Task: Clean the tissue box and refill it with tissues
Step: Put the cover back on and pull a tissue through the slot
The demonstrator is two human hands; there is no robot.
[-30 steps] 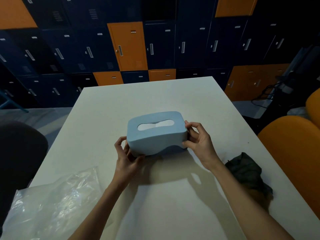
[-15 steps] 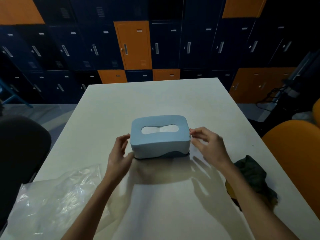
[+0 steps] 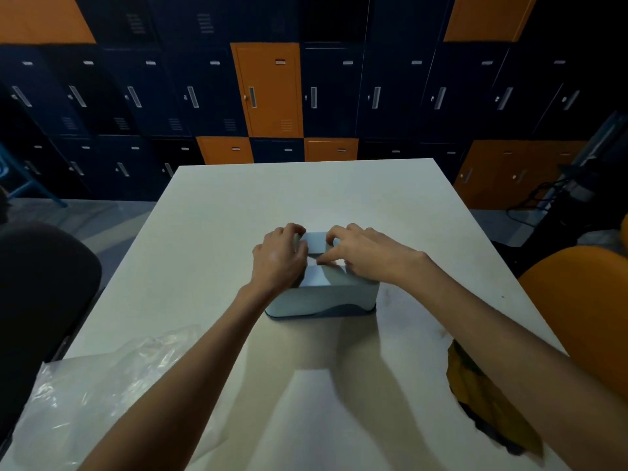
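Note:
The light blue tissue box (image 3: 323, 297) stands upright in the middle of the white table (image 3: 306, 192). Both my hands lie on its top, over the opening. My left hand (image 3: 278, 260) covers the left half of the lid, its fingers curled at the slot. My right hand (image 3: 367, 256) comes in from the right, thumb and forefinger pinching at the slot. A white tissue (image 3: 316, 243) shows between the two hands and both seem to pinch it. The slot itself is hidden.
A crumpled clear plastic bag (image 3: 102, 385) lies at the near left of the table. A dark cloth (image 3: 482, 396) lies at the near right edge. An orange chair (image 3: 577, 300) stands right of the table, a dark chair (image 3: 40, 283) to the left. Lockers line the back wall.
The box was set down on the table. Both hands left its sides and moved onto its top, where their fingers curled at the opening around the white tissue.

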